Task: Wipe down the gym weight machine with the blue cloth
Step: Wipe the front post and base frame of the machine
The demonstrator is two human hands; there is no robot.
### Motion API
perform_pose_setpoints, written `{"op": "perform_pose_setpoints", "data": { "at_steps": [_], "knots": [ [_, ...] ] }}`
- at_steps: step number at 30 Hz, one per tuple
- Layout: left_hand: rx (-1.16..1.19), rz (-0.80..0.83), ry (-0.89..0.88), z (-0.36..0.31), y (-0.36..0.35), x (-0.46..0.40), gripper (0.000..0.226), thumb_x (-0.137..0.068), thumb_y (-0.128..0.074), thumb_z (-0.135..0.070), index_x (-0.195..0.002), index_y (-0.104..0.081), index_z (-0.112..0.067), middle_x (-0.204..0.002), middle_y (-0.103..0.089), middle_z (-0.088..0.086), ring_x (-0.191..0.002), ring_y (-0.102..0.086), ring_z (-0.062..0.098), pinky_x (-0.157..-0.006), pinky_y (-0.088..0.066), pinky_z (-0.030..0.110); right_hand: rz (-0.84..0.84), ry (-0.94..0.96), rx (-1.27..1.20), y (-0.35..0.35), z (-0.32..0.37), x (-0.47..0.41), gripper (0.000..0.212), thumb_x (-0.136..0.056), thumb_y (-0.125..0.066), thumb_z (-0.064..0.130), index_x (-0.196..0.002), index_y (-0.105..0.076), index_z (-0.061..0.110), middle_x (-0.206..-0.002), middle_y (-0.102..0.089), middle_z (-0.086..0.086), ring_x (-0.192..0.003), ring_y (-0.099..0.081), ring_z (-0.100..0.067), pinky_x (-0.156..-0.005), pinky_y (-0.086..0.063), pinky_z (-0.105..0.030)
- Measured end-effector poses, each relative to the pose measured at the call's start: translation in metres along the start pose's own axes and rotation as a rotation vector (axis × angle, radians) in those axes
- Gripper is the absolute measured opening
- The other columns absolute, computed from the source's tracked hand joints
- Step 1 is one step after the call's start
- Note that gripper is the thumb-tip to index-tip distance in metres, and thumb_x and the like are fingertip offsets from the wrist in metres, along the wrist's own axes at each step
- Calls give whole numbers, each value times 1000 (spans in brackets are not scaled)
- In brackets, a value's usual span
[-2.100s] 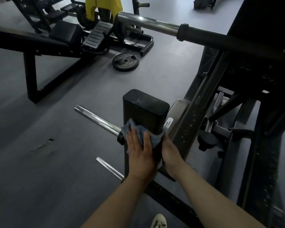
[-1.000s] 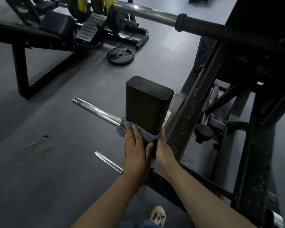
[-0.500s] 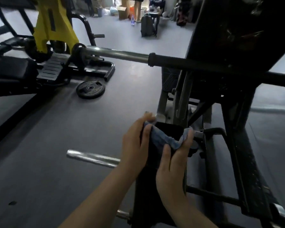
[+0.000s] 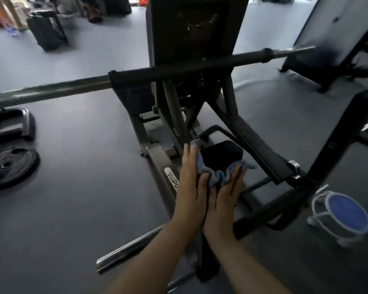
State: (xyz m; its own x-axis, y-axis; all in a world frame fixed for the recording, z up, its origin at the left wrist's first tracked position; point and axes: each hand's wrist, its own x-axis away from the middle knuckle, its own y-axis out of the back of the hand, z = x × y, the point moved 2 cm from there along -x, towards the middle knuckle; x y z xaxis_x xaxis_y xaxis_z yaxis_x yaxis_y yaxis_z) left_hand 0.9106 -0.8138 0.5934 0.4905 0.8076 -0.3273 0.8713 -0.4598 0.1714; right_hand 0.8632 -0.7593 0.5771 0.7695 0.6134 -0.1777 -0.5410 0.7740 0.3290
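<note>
The blue cloth point(image 4: 220, 174) is bunched around the top of a black upright post point(image 4: 221, 152) of the dark weight machine point(image 4: 191, 49). My left hand point(image 4: 189, 183) presses the cloth against the post's left side with straight fingers. My right hand point(image 4: 225, 198) presses it against the near side, fingers straight too. The two hands touch at the heel. Most of the post below the cloth is hidden behind my hands and forearms.
A long bar point(image 4: 136, 78) crosses the machine at mid height. A chrome peg point(image 4: 123, 254) sticks out low on the left. A weight plate point(image 4: 9, 166) lies on the grey floor at left. A white stool with a blue top point(image 4: 346, 213) stands at right.
The view has swung right and up the machine. Both hands slid with the cloth from low on the post to its top edge, still pressing it from two sides.
</note>
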Motion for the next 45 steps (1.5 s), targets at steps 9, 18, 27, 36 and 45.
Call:
{"op": "perform_pose_setpoints", "data": {
  "at_steps": [9,18,27,36,45],
  "knots": [
    [319,161,698,11,6,12,55,-98,-19,-48,-138,-44,-20,-128,-57,4,-113,-54,14,-101,-41,27,30,-159,197,-10,-8,23,73,-98,-40,25,-127,25,40,-151,26,8,-145,13,-14,-119,-8,-42],
    [531,159,527,-2,18,-44,60,-86,-17,-63,-103,-64,-31,-119,-63,7,-112,-59,21,-99,-45,38,-78,80,289,-14,23,-1,72,-86,-19,66,-134,29,42,-145,34,15,-139,28,-5,-103,23,-9],
    [240,321,951,44,2,-18,37,-104,-26,-27,-100,-58,-8,-108,-60,21,-86,-58,22,-65,-48,16,59,-93,329,-18,-44,29,77,-78,-12,79,-125,43,52,-143,38,18,-144,16,-22,-119,-12,-47],
    [422,174,952,28,5,-28,54,-91,-30,-61,-110,-58,-18,-117,-60,12,-103,-57,26,-103,-40,42,11,-27,287,-13,-21,19,75,-84,-18,70,-127,39,49,-135,44,30,-143,20,-12,-119,-8,-45],
    [524,-77,626,13,-5,-39,45,-95,-29,-54,-85,-66,-30,-87,-71,-8,-92,-65,10,-87,-51,26,11,222,351,-6,-16,-2,71,-93,-11,64,-143,26,31,-148,28,19,-142,23,-14,-113,15,-16]
  ]
}}
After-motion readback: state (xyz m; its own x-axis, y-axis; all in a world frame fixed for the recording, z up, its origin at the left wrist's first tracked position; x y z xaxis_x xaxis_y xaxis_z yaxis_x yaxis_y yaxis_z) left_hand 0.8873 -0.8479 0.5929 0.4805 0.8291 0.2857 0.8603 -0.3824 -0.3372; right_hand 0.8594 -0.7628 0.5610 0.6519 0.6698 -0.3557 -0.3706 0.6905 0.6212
